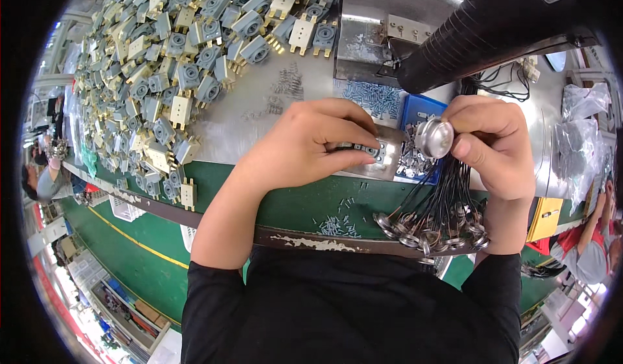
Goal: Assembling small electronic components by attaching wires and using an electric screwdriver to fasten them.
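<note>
Your left hand (311, 140) partly covers the small part (380, 150) at its fingertips. The top edge cuts off the pile of grey blocks (176, 42) and the black tube (454, 46).

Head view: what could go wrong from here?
The round metal piece, pinched by the right hand seemingly over the blue tray, might slip and land among the small metal parts. The black wires bunched close to that hand could snag. Loose silvery pieces near the bench's front edge might get swept off.
</note>
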### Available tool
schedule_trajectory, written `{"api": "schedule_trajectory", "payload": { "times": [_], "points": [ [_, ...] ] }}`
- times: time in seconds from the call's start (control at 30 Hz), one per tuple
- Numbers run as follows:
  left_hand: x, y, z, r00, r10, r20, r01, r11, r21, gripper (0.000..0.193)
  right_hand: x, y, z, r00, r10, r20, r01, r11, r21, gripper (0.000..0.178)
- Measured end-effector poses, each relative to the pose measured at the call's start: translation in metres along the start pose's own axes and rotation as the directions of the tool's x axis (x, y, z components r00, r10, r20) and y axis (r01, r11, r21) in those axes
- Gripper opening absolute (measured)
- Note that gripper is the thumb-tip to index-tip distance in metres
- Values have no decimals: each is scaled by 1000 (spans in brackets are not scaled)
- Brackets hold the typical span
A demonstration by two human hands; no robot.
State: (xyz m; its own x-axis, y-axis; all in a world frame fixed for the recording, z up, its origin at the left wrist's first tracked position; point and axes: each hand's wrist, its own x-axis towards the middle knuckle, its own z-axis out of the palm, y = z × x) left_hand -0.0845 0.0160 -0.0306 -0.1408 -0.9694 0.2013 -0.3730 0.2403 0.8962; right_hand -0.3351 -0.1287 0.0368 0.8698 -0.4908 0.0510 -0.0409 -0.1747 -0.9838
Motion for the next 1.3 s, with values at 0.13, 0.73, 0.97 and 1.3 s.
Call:
{"api": "schedule_trajectory", "payload": {
  "times": [0.13,0.73,0.97,1.3],
  "points": [
    [2,4,-1,999,-21,30,21,1000,6,21,-2,-2,6,995,96,-25,-90,982,164,15],
    [9,15,4,925,300,-233,-259,947,189,46,4,0,32,989,110,-101,-112,994,-9,6],
    [4,12,-1,983,162,-87,-154,983,97,40,8,8,31,993,-119,9,116,943,-312,12],
    [-2,-9,13,997,66,29,-65,998,-25,34,3,9,37,991,-17,130,80,863,-499,15]
  ]
}}
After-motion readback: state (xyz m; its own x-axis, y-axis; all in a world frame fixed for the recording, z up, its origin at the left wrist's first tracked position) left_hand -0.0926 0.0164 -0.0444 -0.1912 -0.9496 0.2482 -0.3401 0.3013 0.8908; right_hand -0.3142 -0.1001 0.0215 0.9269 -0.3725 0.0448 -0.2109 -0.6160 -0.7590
